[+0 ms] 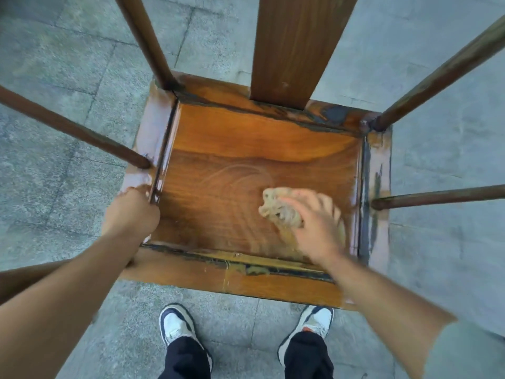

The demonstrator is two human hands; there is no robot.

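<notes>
A wooden chair seat (232,138) lies below me, an orange-brown panel inside a raised frame. My left hand (131,212) grips the frame's left rail near the front corner. My right hand (317,222) holds a crumpled beige rag (278,207) against the right side of the panel; the hand and rag are blurred by motion. Faint curved wipe marks (240,173) show on the wood to the left of the rag.
Dark wooden rods (73,127) rise from the frame's corners and sides, and a wide back slat (295,47) stands at the far edge. Grey stone paving (54,64) surrounds the chair. My two shoes (177,326) stand just in front of the front rail (246,283).
</notes>
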